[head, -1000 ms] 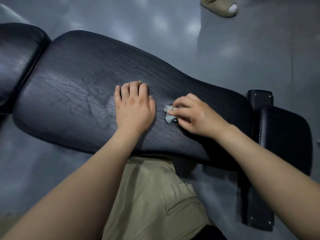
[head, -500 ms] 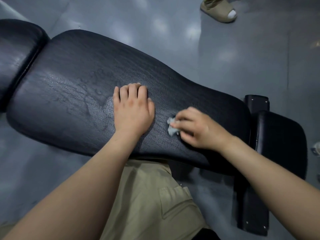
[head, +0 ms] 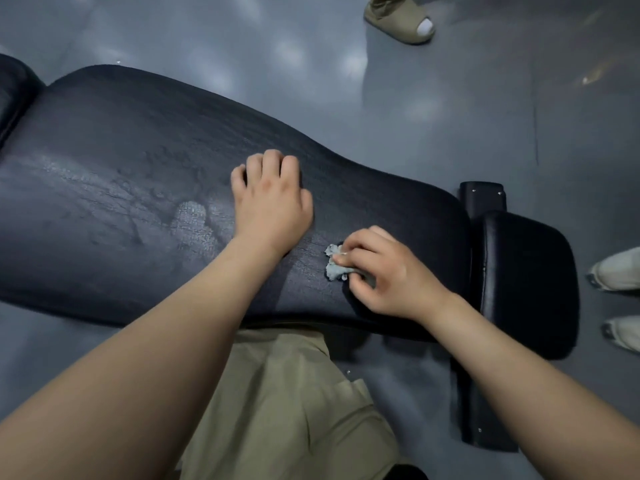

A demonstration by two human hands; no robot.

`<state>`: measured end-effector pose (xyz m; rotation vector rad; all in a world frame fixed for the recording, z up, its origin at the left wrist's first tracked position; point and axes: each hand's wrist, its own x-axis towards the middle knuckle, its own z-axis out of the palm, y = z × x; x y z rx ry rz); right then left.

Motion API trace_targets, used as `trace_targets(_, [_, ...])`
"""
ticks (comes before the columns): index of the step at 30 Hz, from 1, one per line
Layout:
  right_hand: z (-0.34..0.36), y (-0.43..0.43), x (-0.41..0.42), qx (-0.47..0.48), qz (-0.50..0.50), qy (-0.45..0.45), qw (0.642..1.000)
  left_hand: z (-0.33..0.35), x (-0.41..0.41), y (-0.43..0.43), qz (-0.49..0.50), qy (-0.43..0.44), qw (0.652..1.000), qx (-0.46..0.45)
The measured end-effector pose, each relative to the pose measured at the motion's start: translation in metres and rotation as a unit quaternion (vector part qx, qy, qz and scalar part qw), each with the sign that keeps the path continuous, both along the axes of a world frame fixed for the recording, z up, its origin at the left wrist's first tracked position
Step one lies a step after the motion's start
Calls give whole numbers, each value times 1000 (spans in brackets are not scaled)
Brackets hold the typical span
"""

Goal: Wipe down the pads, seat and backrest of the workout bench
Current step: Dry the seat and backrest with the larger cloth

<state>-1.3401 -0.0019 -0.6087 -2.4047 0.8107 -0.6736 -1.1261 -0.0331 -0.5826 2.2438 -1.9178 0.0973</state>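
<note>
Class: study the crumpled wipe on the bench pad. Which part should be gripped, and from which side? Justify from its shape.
Grip the wipe at its bunched right part, from above and the right, as the right hand pinches it. It lies flat on the pad, and its left edge looks thin and ragged, likely to tear.

- The long black pad (head: 121, 150) of the bench runs across the grey floor (head: 207, 36), with a smaller pad (head: 526, 282) just beside its right end.
- The left hand (head: 270, 202) rests palm-down on the long pad, beside shiny damp streaks (head: 190, 216).
- The right hand (head: 388, 271) pinches a pale crumpled wipe (head: 334, 268) against the pad near its front edge.
- On the floor stand a tan sandal (head: 398, 20) beyond the bench and pale shoes (head: 620, 271) at the right.
</note>
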Motion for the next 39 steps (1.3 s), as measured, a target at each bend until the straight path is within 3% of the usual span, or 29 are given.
trace_targets(3, [-3, -11, -1, -14, -25, 15, 999, -8, -22, -6, -7, 10, 1000, 6])
trace_targets(10, [-11, -45, 0, -38, -209, -11, 977, -16, -34, -8, 19, -3, 1000, -11])
trace_targets(17, [-13, -30, 7, -27, -148, -11, 989, -17, -34, -5, 13, 23, 999, -33])
trace_targets(23, [-23, -69, -15, -46, -322, 1, 946, -15, -30, -2, 13, 68, 996, -55])
trace_targets(26, [-21, -64, 6, -47, -315, -15, 948, -12, -32, -1, 15, 99, 992, -76])
trace_targets(34, [-3, -98, 54, -29, -151, -12, 988, -12, -31, -1, 23, 179, 974, -138])
trace_targets(39, [-17, -87, -6, -48, -264, -4, 963, -12, -28, 1, 21, 190, 973, -128])
